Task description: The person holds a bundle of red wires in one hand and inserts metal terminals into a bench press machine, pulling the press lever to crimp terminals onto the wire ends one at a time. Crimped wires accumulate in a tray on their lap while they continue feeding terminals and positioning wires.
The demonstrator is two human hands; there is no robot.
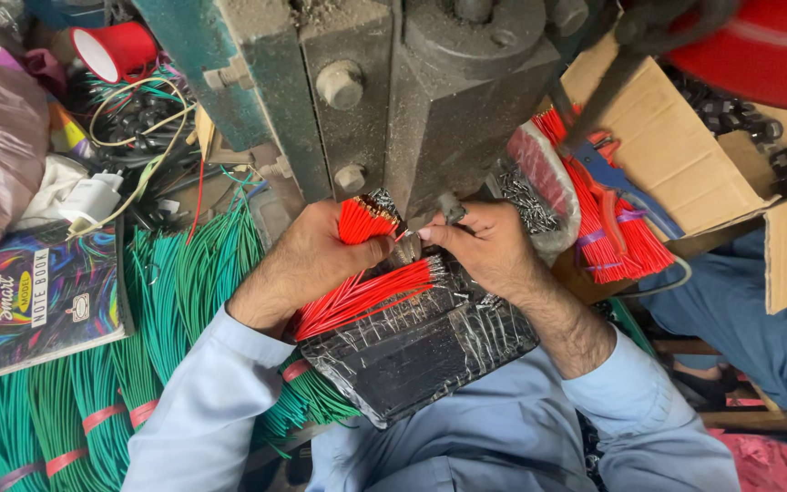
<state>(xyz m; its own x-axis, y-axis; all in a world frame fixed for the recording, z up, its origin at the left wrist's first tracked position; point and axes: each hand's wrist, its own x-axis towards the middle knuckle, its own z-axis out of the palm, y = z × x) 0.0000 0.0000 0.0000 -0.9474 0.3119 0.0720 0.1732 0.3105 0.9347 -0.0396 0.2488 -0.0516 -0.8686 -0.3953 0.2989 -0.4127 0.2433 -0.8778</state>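
Landmark: the dark metal press (430, 100), top centre.

- Left hand (307, 260), just below the press and left of its tip: fingers closed round a bundle of red wires (362, 296). The cut ends stick up past the thumb; the rest fans down and right onto a black tape-wrapped pad (421, 351) on the lap.
- Right hand (489, 251), just below the press and right of its tip: thumb and forefinger pinched together at the tool's point, apparently on a single wire end or a small metal part. Too small to tell which.
- Right of the press: a tray of small metal pieces (526, 200), then more red wire bundles (612, 228) tied with bands, lying by a cardboard box (676, 146).
- Left of the press: many green wire bundles (157, 319) on the surface, banded; a colourful notebook (34, 305) beside them.

Progress, as judged: one red bundle in hand, being worked end by end. Whether the tied red bundles are finished I cannot tell. The green stock looks untouched, so much seems left.
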